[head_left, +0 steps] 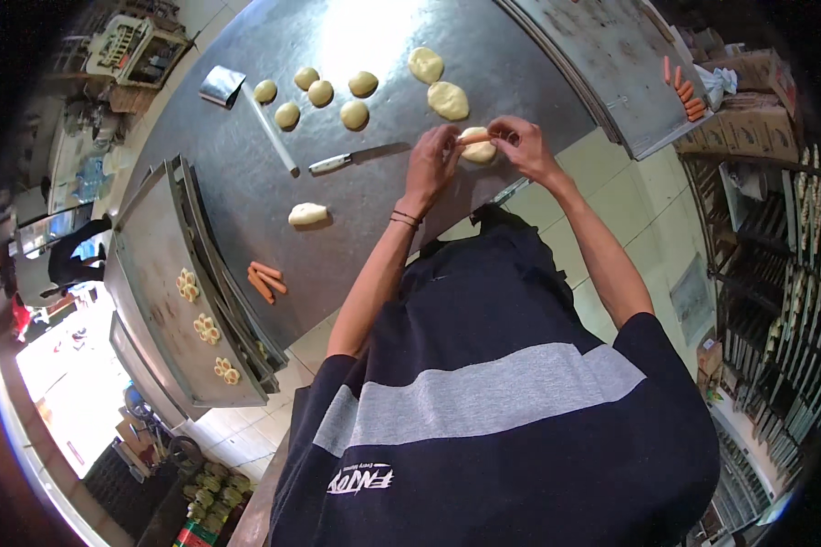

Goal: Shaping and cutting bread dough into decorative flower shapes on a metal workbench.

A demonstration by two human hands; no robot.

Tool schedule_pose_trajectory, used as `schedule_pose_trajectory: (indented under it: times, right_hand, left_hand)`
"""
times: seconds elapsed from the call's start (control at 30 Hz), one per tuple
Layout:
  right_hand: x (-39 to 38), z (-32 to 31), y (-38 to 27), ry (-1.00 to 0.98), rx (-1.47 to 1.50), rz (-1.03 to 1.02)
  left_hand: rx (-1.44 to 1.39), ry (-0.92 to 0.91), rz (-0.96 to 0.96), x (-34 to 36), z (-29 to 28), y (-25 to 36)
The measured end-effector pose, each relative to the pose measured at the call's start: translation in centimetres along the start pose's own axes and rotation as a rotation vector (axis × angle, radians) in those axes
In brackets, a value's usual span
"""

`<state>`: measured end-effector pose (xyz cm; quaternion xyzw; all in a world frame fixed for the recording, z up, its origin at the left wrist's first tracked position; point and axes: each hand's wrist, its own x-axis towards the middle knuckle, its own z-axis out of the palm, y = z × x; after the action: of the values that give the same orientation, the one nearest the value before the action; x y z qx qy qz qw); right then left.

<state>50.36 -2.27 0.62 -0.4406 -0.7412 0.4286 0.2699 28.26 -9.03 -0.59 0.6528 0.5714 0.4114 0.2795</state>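
Note:
Both my hands work one piece of dough (480,149) on the steel table (246,191). My left hand (431,162) pinches its left side. My right hand (518,143) grips its right end, and a sausage (474,138) lies in the dough between my fingers. Two flattened dough pieces (448,99) lie just beyond my hands. Several round dough balls (320,92) sit farther left. A knife (356,159) lies left of my left hand. A folded dough piece (307,214) and three sausages (265,280) lie nearer the table's front edge.
A metal scraper (223,85) and a thin white rod (275,139) lie at the far left. Baking trays (160,273) at the left hold three flower-shaped pieces (207,328). Another tray (611,64) at the right carries several sausages (689,96). Racks stand at the right.

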Motion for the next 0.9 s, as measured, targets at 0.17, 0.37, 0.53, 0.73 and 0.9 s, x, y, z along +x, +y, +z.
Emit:
schedule_pose_trajectory:
  times: [0.17, 0.37, 0.53, 0.73, 0.9]
  right_hand:
    - [1.8, 0.1, 5.4, -0.083, 0.018, -0.101]
    - [0.4, -0.3, 4.1, -0.21, -0.02, -0.321]
    - [1.7, 0.2, 3.9, -0.437, -0.077, -0.487]
    - [4.3, -0.2, 5.1, -0.552, -0.086, -0.479]
    - [6.2, -0.6, 2.9, -0.355, -0.19, -0.187]
  left_hand:
    - [0.069, -0.063, -0.042, 0.0, 2.8, -3.2]
    - [0.315, -0.089, 0.104, -2.3, 1.0, 0.1]
    - [0.418, -0.053, 0.08, -3.7, 2.2, -0.5]
    - [0.195, -0.19, -0.126, -4.4, 1.6, -2.0]
    - [0.486, 0.336, -0.149, -1.0, 1.2, -0.9]
